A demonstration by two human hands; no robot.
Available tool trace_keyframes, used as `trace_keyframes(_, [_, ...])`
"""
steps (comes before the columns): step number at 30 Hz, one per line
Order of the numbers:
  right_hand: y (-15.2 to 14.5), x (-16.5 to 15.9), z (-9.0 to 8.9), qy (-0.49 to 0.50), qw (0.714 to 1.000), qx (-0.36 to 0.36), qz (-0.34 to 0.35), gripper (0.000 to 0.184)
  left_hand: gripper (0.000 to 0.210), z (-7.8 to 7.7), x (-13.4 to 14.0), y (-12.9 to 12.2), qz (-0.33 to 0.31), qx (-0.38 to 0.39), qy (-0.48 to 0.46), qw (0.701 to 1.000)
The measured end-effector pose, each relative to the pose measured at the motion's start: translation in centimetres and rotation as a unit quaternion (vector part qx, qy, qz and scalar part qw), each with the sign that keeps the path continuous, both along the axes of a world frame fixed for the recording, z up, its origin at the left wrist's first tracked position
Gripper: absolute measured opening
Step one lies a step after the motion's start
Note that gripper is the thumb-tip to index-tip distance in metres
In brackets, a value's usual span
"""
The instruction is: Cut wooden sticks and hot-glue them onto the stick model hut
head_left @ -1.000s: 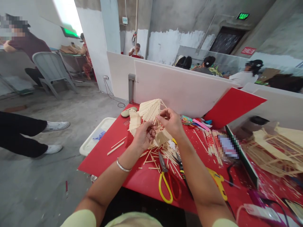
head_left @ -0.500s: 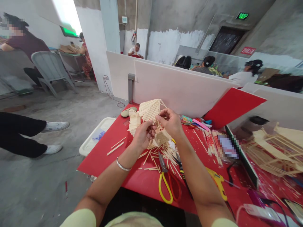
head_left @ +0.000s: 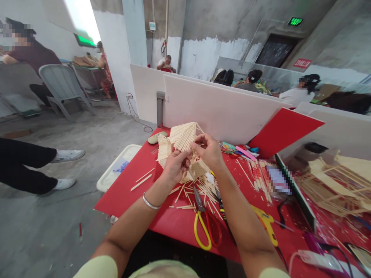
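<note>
A small house-like model made of thin wooden sticks (head_left: 182, 136) stands toward the back of the red table, its slatted roof facing me. My left hand (head_left: 177, 164) is closed, thumb and fingers pinching at the roof's lower edge. From the right, my right hand (head_left: 208, 150) pinches the same edge with thumb and index finger, close to the left fingertips. Whether a separate small stick is between the fingers is hidden. Below the hands lie loose cut sticks (head_left: 203, 193), scissors (head_left: 201, 220) with one yellow and one red handle, and partly hidden pliers (head_left: 219, 200).
A yellow glue gun (head_left: 268, 224) lies on the red table (head_left: 171, 227) at the right. White partition boards (head_left: 214, 104) rise behind the model. Another stick structure (head_left: 333, 185) is at far right, a white tray (head_left: 106, 175) at left. A person's legs (head_left: 29, 166) show at left.
Both hands stay at the roof's edge with almost the same grip; the left fingers have shifted very slightly. The view has moved a little.
</note>
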State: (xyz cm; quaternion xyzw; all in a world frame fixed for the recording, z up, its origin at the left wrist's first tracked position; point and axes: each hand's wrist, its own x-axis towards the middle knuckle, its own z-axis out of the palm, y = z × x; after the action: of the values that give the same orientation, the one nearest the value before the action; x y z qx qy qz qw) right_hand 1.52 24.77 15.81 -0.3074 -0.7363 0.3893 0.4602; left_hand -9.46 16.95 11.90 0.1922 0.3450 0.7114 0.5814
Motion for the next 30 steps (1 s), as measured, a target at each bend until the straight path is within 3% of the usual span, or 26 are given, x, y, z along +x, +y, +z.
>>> trace_keyframes(5, [-1.0,0.6,0.5,-0.017,1.000,0.018,-0.018,0.031,0.035,0.0,0.3,-0.5,-0.011,-0.015,0.012,1.000])
trace_keyframes(10, [-4.5,2.9,0.6,-0.021,0.995,0.030,-0.094,0.041,0.032,-0.2,0.3,-3.2,-0.020,-0.016,0.030,0.999])
trace_keyframes(13, [-7.2,5.6,-1.6,-0.006,0.992,-0.022,-0.122,0.038,0.029,-1.1,1.0,-5.8,-0.021,-0.037,0.050,0.998])
trace_keyframes(18, [-10.2,12.1,-8.4,-0.077,0.975,-0.076,-0.194,0.030,0.026,-3.5,3.6,-8.7,-0.079,-0.054,0.104,0.990])
trace_keyframes(20, [-10.5,16.3,-11.2,-0.158,0.945,-0.069,-0.276,0.031,0.025,-4.5,5.1,-8.8,-0.110,-0.065,0.117,0.985])
trace_keyframes(21, [-10.6,18.7,-12.4,-0.210,0.916,-0.063,-0.336,0.031,0.024,-5.0,6.0,-8.7,-0.122,-0.071,0.120,0.983])
trace_keyframes(24, [-10.4,26.0,-15.2,-0.389,0.774,-0.072,-0.494,0.042,0.024,-5.9,8.8,-8.0,-0.152,-0.079,0.120,0.978])
trace_keyframes(26, [-10.0,29.9,-16.4,-0.475,0.712,-0.140,-0.499,0.049,0.025,-6.2,10.6,-7.5,-0.168,-0.079,0.114,0.976])
trace_keyframes(30, [-9.0,33.7,-18.0,-0.506,0.706,-0.227,-0.440,0.053,0.028,-6.2,13.5,-6.9,-0.167,-0.089,0.107,0.976])
